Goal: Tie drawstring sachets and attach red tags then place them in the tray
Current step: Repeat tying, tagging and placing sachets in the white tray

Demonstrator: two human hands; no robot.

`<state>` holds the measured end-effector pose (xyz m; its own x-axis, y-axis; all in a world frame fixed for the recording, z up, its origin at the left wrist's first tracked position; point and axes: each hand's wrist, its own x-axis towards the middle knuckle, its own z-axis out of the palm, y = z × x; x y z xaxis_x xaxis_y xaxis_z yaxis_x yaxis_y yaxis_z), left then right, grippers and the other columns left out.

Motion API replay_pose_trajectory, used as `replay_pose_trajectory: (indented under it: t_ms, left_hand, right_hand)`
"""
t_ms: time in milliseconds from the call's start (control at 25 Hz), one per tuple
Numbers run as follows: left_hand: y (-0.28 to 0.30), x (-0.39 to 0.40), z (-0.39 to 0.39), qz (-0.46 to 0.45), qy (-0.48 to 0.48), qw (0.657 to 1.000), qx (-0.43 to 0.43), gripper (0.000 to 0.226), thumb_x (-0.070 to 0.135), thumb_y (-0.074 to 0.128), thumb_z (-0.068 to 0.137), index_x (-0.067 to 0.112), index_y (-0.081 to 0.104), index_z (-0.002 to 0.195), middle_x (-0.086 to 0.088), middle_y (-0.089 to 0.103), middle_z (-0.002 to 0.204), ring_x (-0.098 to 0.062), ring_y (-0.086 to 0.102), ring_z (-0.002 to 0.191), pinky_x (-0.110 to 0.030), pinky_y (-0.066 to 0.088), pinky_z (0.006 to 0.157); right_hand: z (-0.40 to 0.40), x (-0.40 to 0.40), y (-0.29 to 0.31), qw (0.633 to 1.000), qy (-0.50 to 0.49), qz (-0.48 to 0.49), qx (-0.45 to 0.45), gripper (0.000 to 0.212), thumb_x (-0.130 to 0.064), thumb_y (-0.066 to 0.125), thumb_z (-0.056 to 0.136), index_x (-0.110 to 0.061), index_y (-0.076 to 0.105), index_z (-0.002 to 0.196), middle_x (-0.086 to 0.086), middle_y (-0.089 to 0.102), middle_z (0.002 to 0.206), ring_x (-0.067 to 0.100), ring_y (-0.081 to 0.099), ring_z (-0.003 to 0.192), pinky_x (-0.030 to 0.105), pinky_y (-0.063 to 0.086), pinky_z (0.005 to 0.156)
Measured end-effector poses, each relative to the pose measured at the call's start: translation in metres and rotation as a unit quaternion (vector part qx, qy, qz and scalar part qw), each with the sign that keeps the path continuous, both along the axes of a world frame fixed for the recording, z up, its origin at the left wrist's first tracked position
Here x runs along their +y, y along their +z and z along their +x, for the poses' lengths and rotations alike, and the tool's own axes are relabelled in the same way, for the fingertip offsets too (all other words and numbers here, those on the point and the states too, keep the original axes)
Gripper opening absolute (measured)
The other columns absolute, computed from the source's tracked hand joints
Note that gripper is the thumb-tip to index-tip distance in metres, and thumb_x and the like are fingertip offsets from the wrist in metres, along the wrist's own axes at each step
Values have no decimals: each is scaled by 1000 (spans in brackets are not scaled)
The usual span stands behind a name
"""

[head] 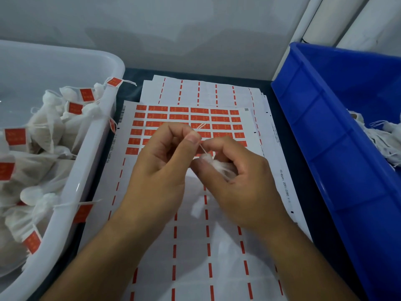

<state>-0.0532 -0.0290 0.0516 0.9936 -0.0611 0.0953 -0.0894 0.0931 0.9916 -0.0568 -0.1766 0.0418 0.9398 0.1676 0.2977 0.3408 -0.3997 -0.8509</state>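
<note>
The fingers (193, 135) of the left hand (160, 161) are pinching a white drawstring (202, 148) between thumb and forefinger, pulling it taut above the label sheet (186, 213). The right hand (238, 177) is curling round one small white sachet (219, 166), gripping its gathered neck just over the middle of that sheet; the string is running from the sachet up to the left fingertips. The sheet is carrying six rows of red tags (179, 109) at its far end, with at least two more sheets lying beyond it on the dark counter (303, 181). Left of the sheet, one white tray (86, 170) is holding many tagged sachets (50, 127); their number cannot be told. Right of the sheet, one blue bin (325, 127) is holding untagged sachets (386, 135).
</note>
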Motion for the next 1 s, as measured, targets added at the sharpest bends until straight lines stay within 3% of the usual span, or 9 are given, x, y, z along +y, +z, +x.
replay_pose_trajectory:
  t_ms: [80,200,320,480,600,720,840,1000]
  left_hand:
    - [1,1,-1,0,5,1000,-12,24,39,51,95,18,63,99,-6,69,99,-21,69,99,-24,58,85]
    - [0,1,-2,0,14,1000,-15,26,39,49,97,17,62,101,-4,69,100,-21,68,102,-23,58,85]
    - [-1,0,-2,15,24,1000,-11,24,39,50,96,19,63,99,-4,68,97,-22,68,98,-28,60,85]
    - [-2,1,0,5,23,1000,-2,27,42,51,93,19,62,100,0,70,95,-18,70,98,-21,58,84]
    - [-3,5,0,-3,43,999,-7,29,47,51,91,22,62,102,3,70,101,-19,69,104,-23,59,85]
    - [-1,4,0,-11,50,999,-4,24,49,52,89,29,63,98,8,72,101,-14,69,105,-14,55,80]
    - [0,4,1,-44,32,998,16,25,47,53,89,27,63,100,7,74,102,-13,72,102,-14,56,79]
    - [1,4,2,-47,30,998,14,22,47,54,90,29,64,97,4,76,101,-15,73,101,-27,60,85]
  right_hand:
    - [1,0,-1,999,-14,-41,-10,29,-48,61,98,-32,67,121,-23,70,110,-2,66,101,12,55,81]
    - [3,-2,-3,997,-29,-75,-3,25,-48,61,98,-28,69,112,-20,69,102,3,65,95,13,54,78]
    - [3,-3,-2,996,-20,-79,21,26,-56,58,96,-35,64,110,-24,66,98,2,64,94,12,53,74]
    - [1,2,-3,997,6,-69,26,26,-55,47,98,-40,62,113,-23,68,114,-4,61,109,7,48,89]
    - [2,3,-4,997,5,-68,31,20,-53,48,99,-41,61,107,-23,68,111,-6,60,109,2,44,86]
    - [3,1,-4,995,10,-83,52,24,-58,47,98,-44,61,110,-29,65,105,-9,58,107,4,44,77]
    - [2,-2,-2,997,31,-28,62,16,-56,54,97,-48,60,109,-31,65,104,-7,61,106,3,48,78]
    - [1,-5,0,990,63,64,109,29,-52,66,93,-37,65,118,-21,69,106,5,67,104,14,56,76]
